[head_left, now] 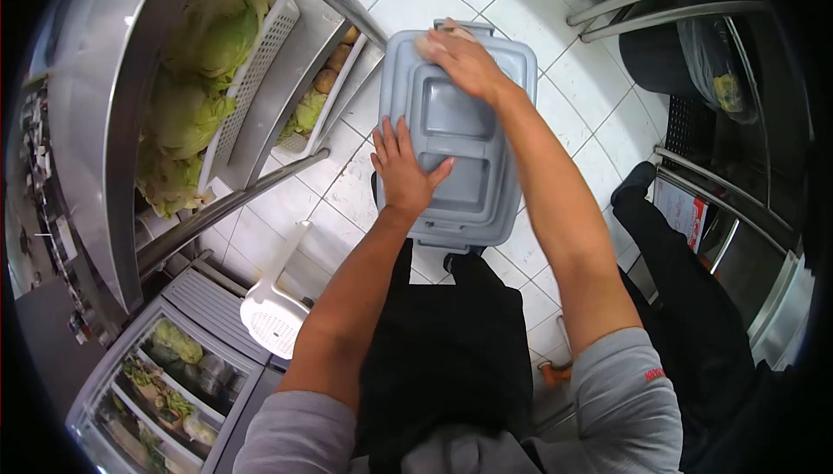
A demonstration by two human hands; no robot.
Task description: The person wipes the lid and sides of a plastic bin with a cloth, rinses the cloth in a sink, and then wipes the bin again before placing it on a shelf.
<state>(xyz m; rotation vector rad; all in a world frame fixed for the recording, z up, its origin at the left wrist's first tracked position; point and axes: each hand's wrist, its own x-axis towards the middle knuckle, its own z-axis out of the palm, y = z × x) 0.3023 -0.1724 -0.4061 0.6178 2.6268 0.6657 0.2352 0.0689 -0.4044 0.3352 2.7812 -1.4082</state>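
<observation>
A grey plastic bin (512, 222) with a grey lid (459, 110) stands on the floor in front of me. The lid has two recessed rectangles and handles at its far and near ends. My left hand (405, 169) lies flat on the lid's left side, fingers spread and thumb out. Near the far end, my right hand (462, 59) presses on the lid with its fingers bent. Around those fingertips is a pale, cloth-like patch, too blurred to name for certain. The inside of the bin is hidden.
At left, a metal shelf holds a white basket (247, 84) of lettuce and a lower basket of vegetables. A white perforated scoop (271, 313) is beside a glass-topped chiller (178, 370). Another person's leg (668, 253) is close on the right, near metal racks and a black bin (659, 56).
</observation>
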